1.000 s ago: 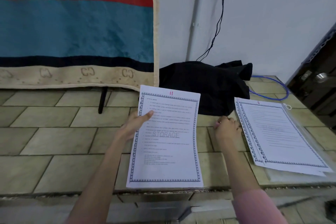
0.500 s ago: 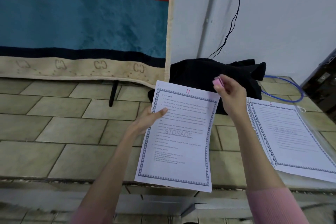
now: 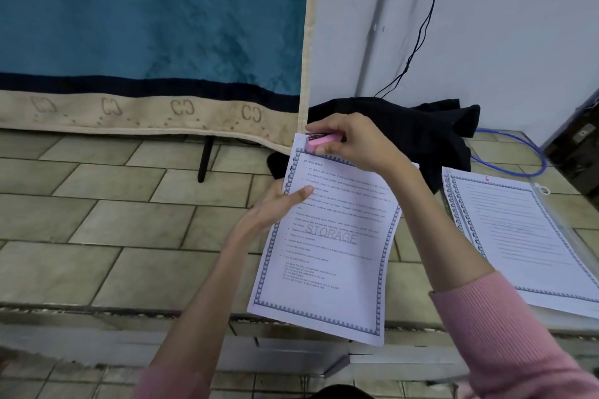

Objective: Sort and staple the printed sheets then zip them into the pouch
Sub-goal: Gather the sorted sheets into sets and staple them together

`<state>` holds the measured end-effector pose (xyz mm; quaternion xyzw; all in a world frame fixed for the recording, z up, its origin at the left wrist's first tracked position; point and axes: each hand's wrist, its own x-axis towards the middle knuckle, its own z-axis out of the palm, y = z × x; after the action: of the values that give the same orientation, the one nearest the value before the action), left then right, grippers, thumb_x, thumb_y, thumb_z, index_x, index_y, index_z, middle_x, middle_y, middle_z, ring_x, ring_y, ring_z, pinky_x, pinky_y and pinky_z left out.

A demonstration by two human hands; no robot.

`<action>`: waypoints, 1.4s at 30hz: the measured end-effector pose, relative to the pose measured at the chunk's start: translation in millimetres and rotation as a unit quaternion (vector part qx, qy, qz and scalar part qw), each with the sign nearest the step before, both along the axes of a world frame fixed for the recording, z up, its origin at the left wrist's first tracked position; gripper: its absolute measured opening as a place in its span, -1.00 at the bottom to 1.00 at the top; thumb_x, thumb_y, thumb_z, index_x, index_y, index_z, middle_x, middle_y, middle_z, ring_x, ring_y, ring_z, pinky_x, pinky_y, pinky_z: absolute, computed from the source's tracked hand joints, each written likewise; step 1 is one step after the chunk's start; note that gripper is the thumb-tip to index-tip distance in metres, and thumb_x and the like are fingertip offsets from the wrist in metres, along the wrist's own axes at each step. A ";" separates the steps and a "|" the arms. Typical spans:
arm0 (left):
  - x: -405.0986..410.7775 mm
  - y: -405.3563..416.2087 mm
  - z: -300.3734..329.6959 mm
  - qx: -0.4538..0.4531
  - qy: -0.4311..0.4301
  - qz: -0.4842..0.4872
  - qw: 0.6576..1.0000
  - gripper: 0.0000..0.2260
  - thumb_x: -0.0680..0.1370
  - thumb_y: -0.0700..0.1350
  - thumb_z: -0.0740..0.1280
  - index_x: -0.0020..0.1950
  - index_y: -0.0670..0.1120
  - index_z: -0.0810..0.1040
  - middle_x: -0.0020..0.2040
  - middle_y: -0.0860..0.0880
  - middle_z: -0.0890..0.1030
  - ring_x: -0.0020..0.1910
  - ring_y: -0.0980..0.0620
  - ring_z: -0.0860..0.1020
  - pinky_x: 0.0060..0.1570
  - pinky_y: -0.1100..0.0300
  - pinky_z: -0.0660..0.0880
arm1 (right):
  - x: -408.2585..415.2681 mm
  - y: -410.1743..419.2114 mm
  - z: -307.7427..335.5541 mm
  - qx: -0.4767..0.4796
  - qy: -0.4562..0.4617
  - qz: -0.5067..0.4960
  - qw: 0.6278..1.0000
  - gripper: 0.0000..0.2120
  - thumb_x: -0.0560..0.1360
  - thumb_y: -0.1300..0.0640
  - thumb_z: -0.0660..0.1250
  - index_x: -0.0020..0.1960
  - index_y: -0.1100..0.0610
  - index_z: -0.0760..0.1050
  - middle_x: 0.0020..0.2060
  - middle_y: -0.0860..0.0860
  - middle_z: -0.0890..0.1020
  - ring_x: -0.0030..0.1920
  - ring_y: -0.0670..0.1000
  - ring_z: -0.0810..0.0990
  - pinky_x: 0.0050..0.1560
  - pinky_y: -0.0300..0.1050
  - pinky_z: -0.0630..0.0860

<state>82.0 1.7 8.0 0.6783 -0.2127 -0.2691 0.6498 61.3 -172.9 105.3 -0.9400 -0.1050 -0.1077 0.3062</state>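
Pink stapler [image 3: 324,140] on sheets [image 3: 327,243] (top-left corner)

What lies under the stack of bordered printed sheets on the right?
A clear plastic pouch shows beyond the stack of bordered printed sheets, its ring pull at the top corner. Anything inside it is covered.

I see a tiled counter [image 3: 113,220] carrying a black cloth [image 3: 405,136] at the back, a blue cable loop [image 3: 531,155] behind it, and a stack of printed sheets [image 3: 518,236] lying on a clear pouch [image 3: 551,201] at right.

left hand [image 3: 275,207] pinching, right hand [image 3: 353,142] gripping
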 end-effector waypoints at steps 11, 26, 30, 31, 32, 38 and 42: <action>1.5 -3.9 -3.0 0.002 0.001 -0.006 1.000 -0.76 0.57 -0.09 0.28 0.21 -0.09 0.52 0.09 -0.01 0.64 0.07 0.02 0.62 0.09 0.09 0.56 | 7.3 1.2 11.5 -0.013 0.131 0.027 0.991 -0.54 0.43 0.15 0.45 0.31 0.13 0.48 0.01 -0.16 0.54 0.01 -0.21 0.50 0.02 -0.43 0.38; -1.0 -7.4 -3.3 -0.009 0.013 -0.008 1.000 -0.81 0.57 -0.12 0.27 0.17 -0.06 0.53 0.10 -0.01 0.64 0.10 0.01 0.61 0.09 0.09 0.56 | 11.2 -2.2 10.9 0.032 0.133 0.016 0.990 -0.74 0.43 0.11 0.45 0.11 0.11 0.59 -0.07 0.00 0.67 -0.06 -0.05 0.62 0.01 -0.22 0.52; -6.2 -10.7 -4.9 -0.021 0.016 0.003 1.000 -0.87 0.57 -0.14 0.28 0.07 0.01 0.55 0.09 -0.03 0.64 0.09 -0.01 0.62 0.10 0.03 0.55 | 12.9 -1.4 9.3 0.007 0.125 0.017 0.992 -0.78 0.45 0.13 0.43 0.09 0.13 0.59 -0.09 -0.01 0.65 -0.10 -0.10 0.58 -0.12 -0.39 0.47; -7.4 -11.1 -5.1 -0.018 0.013 0.006 1.000 -0.88 0.57 -0.13 0.28 0.05 0.04 0.55 0.09 -0.02 0.64 0.09 -0.01 0.61 0.11 0.03 0.55 | 13.5 -1.0 7.7 0.003 0.124 0.018 0.992 -0.78 0.45 0.14 0.43 0.09 0.14 0.59 -0.08 0.02 0.65 -0.08 -0.08 0.58 -0.10 -0.35 0.49; -8.3 -11.5 -5.0 -0.017 0.010 0.010 1.000 -0.88 0.57 -0.13 0.28 0.04 0.05 0.55 0.09 -0.02 0.64 0.10 -0.01 0.61 0.12 0.03 0.54 | 14.1 -0.9 5.7 0.001 0.120 0.018 0.993 -0.79 0.46 0.15 0.42 0.08 0.15 0.59 -0.06 0.06 0.66 -0.07 -0.05 0.58 -0.06 -0.27 0.51; -9.0 -12.1 -7.0 -0.013 0.007 0.030 0.999 -0.89 0.56 -0.11 0.29 0.06 0.03 0.55 0.12 -0.08 0.63 0.10 -0.03 0.61 0.12 0.04 0.54 | 14.4 1.4 -1.2 0.022 0.087 0.029 0.996 -0.87 0.45 0.23 0.41 0.01 0.17 0.59 -0.15 0.12 0.64 -0.16 -0.02 0.55 -0.10 -0.14 0.51; -11.3 -14.5 -9.3 -0.016 0.019 0.035 0.999 -0.89 0.57 -0.13 0.27 0.06 -0.01 0.54 0.02 0.03 0.63 0.00 0.10 0.62 -0.02 0.23 0.58 | 16.2 0.7 -8.3 0.028 0.111 0.033 0.993 -0.80 0.45 0.24 0.42 0.07 0.19 0.57 -0.10 0.04 0.61 -0.11 -0.08 0.55 0.00 -0.12 0.52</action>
<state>70.7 -12.8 -1.3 0.6694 -0.1809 -0.2556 0.6737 77.5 -172.2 97.0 -0.9330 -0.0987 0.0045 0.3459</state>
